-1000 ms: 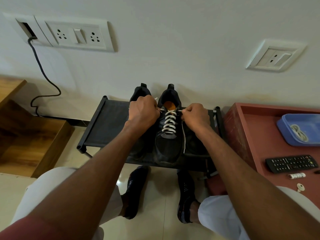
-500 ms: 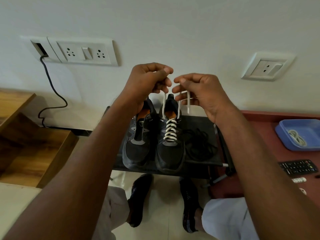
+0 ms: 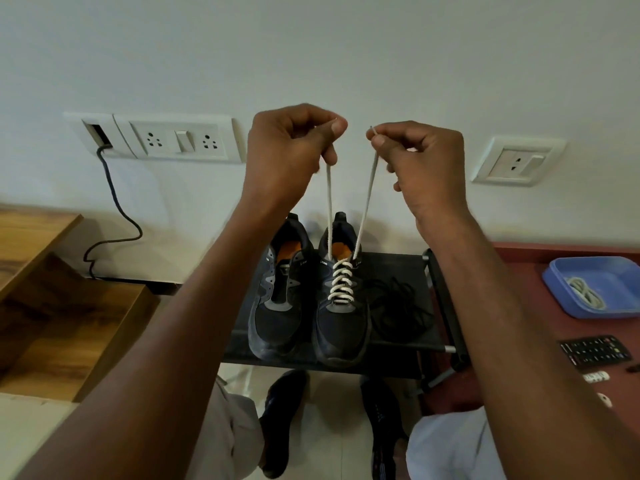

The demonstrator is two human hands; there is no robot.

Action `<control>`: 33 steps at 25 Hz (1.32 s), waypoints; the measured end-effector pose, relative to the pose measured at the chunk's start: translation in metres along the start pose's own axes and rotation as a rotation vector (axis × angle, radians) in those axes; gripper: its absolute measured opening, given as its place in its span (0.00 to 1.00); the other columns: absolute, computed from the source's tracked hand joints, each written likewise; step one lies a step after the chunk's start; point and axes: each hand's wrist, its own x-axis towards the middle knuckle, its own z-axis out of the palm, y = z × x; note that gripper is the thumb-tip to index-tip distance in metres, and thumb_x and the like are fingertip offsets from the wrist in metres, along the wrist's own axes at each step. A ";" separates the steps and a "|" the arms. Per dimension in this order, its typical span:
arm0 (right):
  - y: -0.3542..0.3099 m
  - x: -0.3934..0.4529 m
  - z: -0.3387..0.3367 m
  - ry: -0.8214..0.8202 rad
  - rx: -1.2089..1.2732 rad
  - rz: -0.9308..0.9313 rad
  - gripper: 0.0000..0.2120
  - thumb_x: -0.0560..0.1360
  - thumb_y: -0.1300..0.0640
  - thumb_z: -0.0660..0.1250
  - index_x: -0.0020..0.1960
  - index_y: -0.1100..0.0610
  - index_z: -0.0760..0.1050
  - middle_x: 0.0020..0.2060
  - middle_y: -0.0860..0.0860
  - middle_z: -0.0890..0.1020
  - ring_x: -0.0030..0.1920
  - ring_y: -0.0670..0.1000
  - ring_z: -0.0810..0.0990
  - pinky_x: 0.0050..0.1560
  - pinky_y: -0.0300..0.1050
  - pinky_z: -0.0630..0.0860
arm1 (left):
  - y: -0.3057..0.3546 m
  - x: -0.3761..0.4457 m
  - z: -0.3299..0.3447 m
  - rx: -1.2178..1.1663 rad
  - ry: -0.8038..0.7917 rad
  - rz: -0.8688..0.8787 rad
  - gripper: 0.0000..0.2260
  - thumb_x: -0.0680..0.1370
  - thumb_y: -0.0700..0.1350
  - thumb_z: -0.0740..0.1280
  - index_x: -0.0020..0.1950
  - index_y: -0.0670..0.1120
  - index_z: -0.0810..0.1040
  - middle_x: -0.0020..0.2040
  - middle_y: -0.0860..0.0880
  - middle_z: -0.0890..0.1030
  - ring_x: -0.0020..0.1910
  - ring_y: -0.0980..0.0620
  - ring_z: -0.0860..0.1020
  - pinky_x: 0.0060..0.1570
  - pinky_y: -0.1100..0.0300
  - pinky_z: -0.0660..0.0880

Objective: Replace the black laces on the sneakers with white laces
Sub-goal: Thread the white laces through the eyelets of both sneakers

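Two dark sneakers stand side by side on a black rack (image 3: pixel 408 341). The right sneaker (image 3: pixel 341 323) carries a white lace (image 3: pixel 341 282) crossed through its eyelets. Both lace ends run straight up from the top eyelets. My left hand (image 3: pixel 291 157) pinches the left end and my right hand (image 3: pixel 419 164) pinches the right end, both held high above the shoe. The left sneaker (image 3: pixel 277 306) has no lace. A heap of black laces (image 3: pixel 398 306) lies on the rack to the right of the shoes.
A blue tray (image 3: pixel 606 285) holding another white lace (image 3: pixel 585 292) sits on the red table (image 3: pixel 519 265) at right, with a black remote (image 3: pixel 595 351) nearer me. Wooden steps (image 3: pixel 52 306) lie left. My feet in dark socks rest under the rack.
Both hands rose from the shoe's top eyelets to well above it, drawing the two white lace ends up taut and a little apart.
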 end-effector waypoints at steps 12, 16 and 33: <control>-0.002 -0.006 0.000 -0.019 0.191 0.103 0.07 0.78 0.57 0.75 0.53 0.48 0.87 0.49 0.41 0.88 0.42 0.39 0.82 0.35 0.33 0.75 | -0.008 -0.002 0.003 -0.099 0.073 0.009 0.06 0.77 0.41 0.74 0.53 0.41 0.86 0.44 0.45 0.87 0.41 0.50 0.83 0.39 0.58 0.78; 0.023 -0.015 0.010 -0.084 0.210 0.136 0.07 0.78 0.61 0.74 0.55 0.55 0.87 0.43 0.49 0.88 0.36 0.41 0.78 0.33 0.35 0.73 | -0.047 -0.027 -0.011 -0.049 -0.137 -0.251 0.06 0.78 0.41 0.74 0.53 0.41 0.85 0.43 0.43 0.87 0.40 0.49 0.84 0.39 0.57 0.78; 0.089 -0.049 0.029 -0.762 0.063 0.108 0.09 0.80 0.68 0.69 0.57 0.60 0.85 0.43 0.55 0.88 0.41 0.50 0.86 0.40 0.31 0.77 | -0.148 -0.018 0.003 -0.187 -0.687 -1.162 0.05 0.81 0.37 0.64 0.53 0.40 0.79 0.43 0.44 0.82 0.37 0.52 0.82 0.33 0.63 0.77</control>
